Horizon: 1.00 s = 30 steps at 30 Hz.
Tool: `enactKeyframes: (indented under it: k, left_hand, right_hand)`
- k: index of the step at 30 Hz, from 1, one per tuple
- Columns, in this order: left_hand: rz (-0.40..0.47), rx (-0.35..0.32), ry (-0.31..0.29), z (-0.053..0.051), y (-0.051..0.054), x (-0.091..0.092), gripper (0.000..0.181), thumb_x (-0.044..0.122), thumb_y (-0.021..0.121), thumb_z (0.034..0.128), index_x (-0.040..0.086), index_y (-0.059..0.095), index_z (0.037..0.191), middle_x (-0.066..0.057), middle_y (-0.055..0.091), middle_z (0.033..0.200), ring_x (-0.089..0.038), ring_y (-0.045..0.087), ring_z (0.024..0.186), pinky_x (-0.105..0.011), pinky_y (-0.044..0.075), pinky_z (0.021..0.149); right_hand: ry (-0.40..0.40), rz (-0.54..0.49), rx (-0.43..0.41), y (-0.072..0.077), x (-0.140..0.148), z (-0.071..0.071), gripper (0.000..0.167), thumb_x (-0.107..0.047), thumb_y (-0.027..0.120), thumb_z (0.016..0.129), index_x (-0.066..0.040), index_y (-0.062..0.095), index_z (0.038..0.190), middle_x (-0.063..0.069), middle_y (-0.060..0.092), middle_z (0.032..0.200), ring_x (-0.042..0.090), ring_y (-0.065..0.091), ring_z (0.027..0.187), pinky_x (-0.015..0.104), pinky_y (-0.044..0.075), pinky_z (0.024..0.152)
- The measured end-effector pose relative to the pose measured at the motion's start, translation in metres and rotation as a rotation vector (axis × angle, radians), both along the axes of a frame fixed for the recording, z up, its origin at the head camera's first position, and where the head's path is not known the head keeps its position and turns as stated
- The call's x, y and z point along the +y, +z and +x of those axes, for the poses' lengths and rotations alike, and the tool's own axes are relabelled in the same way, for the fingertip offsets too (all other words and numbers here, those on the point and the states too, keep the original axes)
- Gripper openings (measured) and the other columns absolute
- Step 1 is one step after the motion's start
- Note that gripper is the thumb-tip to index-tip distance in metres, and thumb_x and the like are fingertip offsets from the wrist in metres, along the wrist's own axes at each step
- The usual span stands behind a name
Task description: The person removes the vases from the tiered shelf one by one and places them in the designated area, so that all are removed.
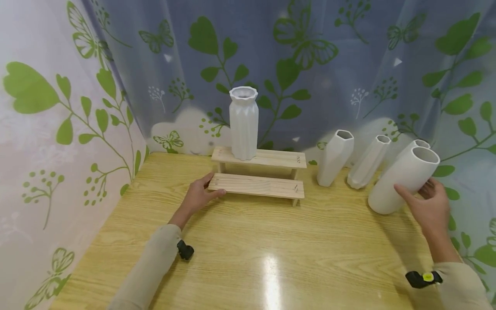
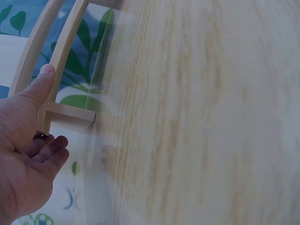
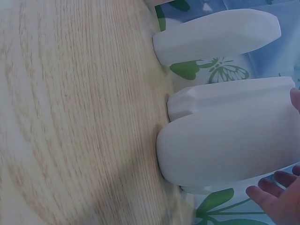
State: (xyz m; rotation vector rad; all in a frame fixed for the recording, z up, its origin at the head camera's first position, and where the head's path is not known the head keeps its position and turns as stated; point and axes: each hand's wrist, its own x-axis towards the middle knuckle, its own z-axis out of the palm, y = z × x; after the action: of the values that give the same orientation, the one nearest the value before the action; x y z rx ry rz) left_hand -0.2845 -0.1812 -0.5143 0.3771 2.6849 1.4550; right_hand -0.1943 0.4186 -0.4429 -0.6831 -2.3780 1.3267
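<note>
A two-step wooden display stand (image 1: 259, 186) sits toward the back of the table. My left hand (image 1: 199, 196) grips the left end of its lower step, thumb (image 2: 41, 86) along the board and fingers bent round the end. At the right, a smooth white cylindrical vase (image 1: 403, 183) stands on the table. My right hand (image 1: 432, 206) is around its right side. Its thumb overlaps the vase's front, while some fingers (image 3: 267, 197) show loosely spread, a little apart from the wall. A white fluted vase (image 1: 244, 125) stands upright on the upper step.
A faceted white vase (image 1: 335, 159) and a slim ribbed white vase (image 1: 368, 163) stand between the stand and the cylindrical vase. Another white vase (image 1: 420, 143) is mostly hidden behind the cylinder. Patterned curtains (image 1: 248, 38) border the wooden table (image 1: 232, 249) at the back and sides.
</note>
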Motion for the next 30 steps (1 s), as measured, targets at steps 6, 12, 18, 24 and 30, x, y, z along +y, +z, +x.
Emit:
enactKeyframes:
  k: [6, 12, 18, 24, 30]
  left_hand:
    - [0.013, -0.009, 0.012, 0.0, 0.001, -0.001, 0.095, 0.043, 0.079, 0.0901, 0.004, 0.029, 0.161, -0.017, 0.03, 0.165, -0.038, 0.039, 0.146, -0.051, 0.045, 0.111]
    - [0.02, -0.011, 0.01, 0.001, 0.001, -0.001, 0.095, 0.042, 0.079, 0.0901, 0.004, 0.029, 0.161, -0.018, 0.03, 0.164, -0.038, 0.04, 0.146, -0.051, 0.046, 0.11]
    - [0.009, -0.002, 0.013, 0.0, 0.0, -0.001, 0.094, 0.042, 0.078, 0.0909, 0.003, 0.029, 0.161, -0.019, 0.031, 0.164, -0.039, 0.04, 0.145, -0.051, 0.046, 0.109]
    - [0.014, 0.002, 0.007, -0.002, -0.001, 0.0, 0.095, 0.043, 0.078, 0.0908, 0.002, 0.029, 0.161, -0.019, 0.031, 0.164, -0.04, 0.041, 0.145, -0.051, 0.047, 0.109]
    - [0.027, -0.006, 0.012, -0.002, -0.001, 0.0, 0.095, 0.043, 0.079, 0.0899, 0.002, 0.03, 0.16, -0.019, 0.032, 0.164, -0.04, 0.041, 0.145, -0.051, 0.047, 0.109]
  right_hand:
    - [-0.003, 0.027, 0.0, 0.009, -0.004, 0.01, 0.089, -0.045, 0.079, 0.088, -0.023, 0.033, 0.16, 0.003, 0.038, 0.163, 0.019, 0.045, 0.144, 0.004, 0.041, 0.08]
    - [-0.075, 0.004, 0.003, 0.017, -0.014, 0.018, 0.086, -0.044, 0.081, 0.086, -0.025, 0.037, 0.158, 0.001, 0.038, 0.163, 0.014, 0.046, 0.141, 0.005, 0.043, 0.083]
    - [-0.149, -0.03, 0.03, 0.028, -0.028, 0.027, 0.083, -0.042, 0.085, 0.083, -0.029, 0.044, 0.154, -0.001, 0.043, 0.159, 0.008, 0.046, 0.141, 0.012, 0.045, 0.095]
    - [-0.158, 0.002, 0.066, 0.04, -0.046, 0.036, 0.082, -0.041, 0.086, 0.082, -0.03, 0.046, 0.153, -0.002, 0.047, 0.156, 0.009, 0.048, 0.139, 0.018, 0.045, 0.099]
    - [-0.124, 0.031, 0.11, 0.049, -0.062, 0.039, 0.08, -0.038, 0.086, 0.083, -0.029, 0.048, 0.153, -0.003, 0.047, 0.156, 0.01, 0.05, 0.139, 0.023, 0.046, 0.106]
